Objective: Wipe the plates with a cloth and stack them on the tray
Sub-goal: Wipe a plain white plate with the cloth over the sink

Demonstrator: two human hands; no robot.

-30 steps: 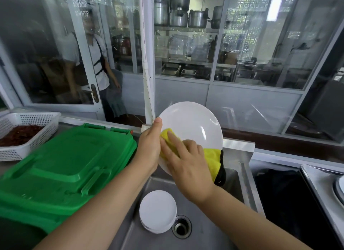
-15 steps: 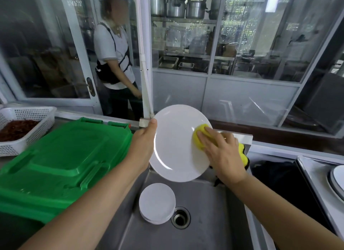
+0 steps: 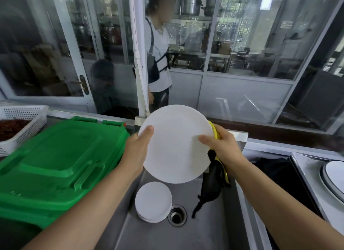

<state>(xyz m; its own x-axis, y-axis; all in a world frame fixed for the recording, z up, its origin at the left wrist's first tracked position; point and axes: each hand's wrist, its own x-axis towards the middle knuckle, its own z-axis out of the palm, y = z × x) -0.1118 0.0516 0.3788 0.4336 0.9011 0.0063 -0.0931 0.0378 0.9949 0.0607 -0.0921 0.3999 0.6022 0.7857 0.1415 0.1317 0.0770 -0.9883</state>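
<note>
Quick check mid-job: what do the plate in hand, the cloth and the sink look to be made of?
Plate: smooth, matte white; looks like melamine or ceramic, and the picture cannot settle which.
Cloth: soft, limp fabric, yellow on one side and dark on the other, hanging in folds; probably microfibre.
Sink: brushed grey metal with a dull sheen, most likely stainless steel.

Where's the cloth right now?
In the head view, the yellow-and-black cloth is right of centre, pinched by the right hand against the back of the held plate. Its loose end hangs over the sink, right of the drain.
</note>
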